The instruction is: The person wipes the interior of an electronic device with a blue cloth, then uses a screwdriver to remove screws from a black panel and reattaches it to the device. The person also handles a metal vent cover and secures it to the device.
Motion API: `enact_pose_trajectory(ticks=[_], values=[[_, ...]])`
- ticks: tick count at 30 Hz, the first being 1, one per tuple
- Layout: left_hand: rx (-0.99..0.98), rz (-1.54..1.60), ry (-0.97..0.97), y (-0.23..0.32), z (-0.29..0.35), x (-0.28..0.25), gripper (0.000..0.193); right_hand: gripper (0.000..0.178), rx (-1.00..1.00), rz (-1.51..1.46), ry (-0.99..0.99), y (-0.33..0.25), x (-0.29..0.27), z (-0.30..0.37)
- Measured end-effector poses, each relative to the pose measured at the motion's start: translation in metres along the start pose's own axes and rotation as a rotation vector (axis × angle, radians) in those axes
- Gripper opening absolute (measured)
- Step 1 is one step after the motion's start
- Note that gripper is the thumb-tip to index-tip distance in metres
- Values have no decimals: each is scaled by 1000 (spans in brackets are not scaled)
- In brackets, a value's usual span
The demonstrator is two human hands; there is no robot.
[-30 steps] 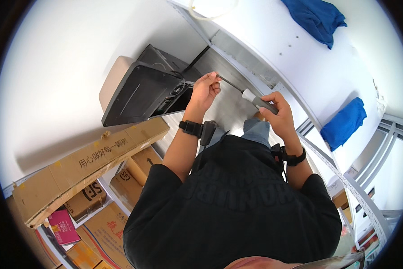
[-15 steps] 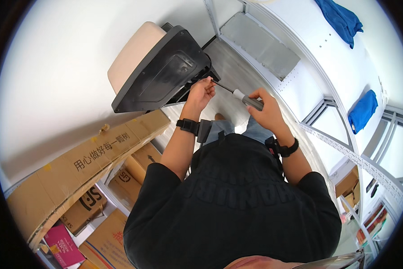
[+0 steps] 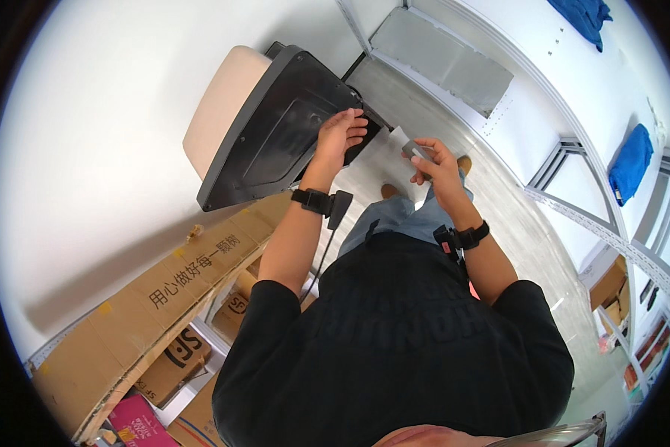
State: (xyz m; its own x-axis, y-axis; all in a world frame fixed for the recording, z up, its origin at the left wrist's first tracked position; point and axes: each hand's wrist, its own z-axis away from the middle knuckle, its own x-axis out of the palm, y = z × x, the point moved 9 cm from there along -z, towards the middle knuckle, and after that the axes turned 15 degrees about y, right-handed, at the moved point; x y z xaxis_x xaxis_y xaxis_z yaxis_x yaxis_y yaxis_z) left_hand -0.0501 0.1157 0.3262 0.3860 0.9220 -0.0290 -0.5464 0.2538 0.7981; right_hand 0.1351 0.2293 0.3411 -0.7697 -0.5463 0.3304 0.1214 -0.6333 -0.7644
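My right hand (image 3: 441,170) grips a screwdriver (image 3: 420,153) by its grey handle. The dark shaft points up and left, its tip at the lower right edge of a large black panel (image 3: 286,123). This panel forms the near face of a bulky unit with a beige shell (image 3: 227,104), tilted against the white wall. Fingers extended and slightly apart, my left hand (image 3: 342,136) is held in front of the panel's right part, with nothing visible in it. Whether it touches the panel, I cannot tell.
A long cardboard box (image 3: 178,298) lies along the left, above several cartons (image 3: 172,365) and a pink box (image 3: 137,425). White metal shelving (image 3: 558,127) rises on the right, with blue cloths (image 3: 631,164) on it. A grey panel (image 3: 441,61) stands at the back.
My left hand has opened from a pinch at the screwdriver's tip and moved slightly up. The right hand has shifted its grip on the handle. The whole view has shifted slightly.
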Motion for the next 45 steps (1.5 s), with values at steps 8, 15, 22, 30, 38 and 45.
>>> enact_pose_trajectory(ticks=[8,15,22,30,38,45], values=[[1368,-1377,-95,45,41,50,19,33,-50,-31,29,-10,-2,-24],[1550,-2096,-1,31,-18,93,34,33,-86,64,28,-22,-8,-36],[1291,-2386,64,22,-63,97,32,34,-104,158,-1,-28,3,-38],[1395,-2458,51,13,-79,91,28,33,-87,169,-6,-18,17,-43],[1376,-2465,49,12,-79,92,25,34,-94,175,-1,-14,25,-46],[1132,-2619,-83,25,-72,97,26,42,-222,286,6,-20,29,-48]])
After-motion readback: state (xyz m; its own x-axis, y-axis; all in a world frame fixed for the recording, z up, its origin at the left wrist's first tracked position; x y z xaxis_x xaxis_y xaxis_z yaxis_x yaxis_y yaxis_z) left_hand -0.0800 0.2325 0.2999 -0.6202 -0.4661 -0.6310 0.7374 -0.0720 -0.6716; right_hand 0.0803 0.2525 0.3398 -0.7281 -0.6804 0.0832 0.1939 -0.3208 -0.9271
